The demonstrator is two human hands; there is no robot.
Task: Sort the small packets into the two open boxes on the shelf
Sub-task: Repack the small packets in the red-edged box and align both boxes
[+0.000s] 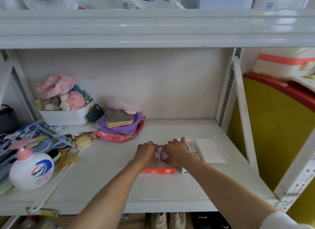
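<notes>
Left hand [148, 153] grip closed on red-and-white packet [157, 154], right hand [176, 152] grip closed on second packet [165, 155], both over red box [158, 170], white box [196, 149] just right.

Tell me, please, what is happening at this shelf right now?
A person is sorting small packets into two open boxes on the shelf. The left hand and right hand are both down in the red box, each on a red-and-white packet. Just to the right, the white box already holds a few white packets, its lid folded open.
</notes>
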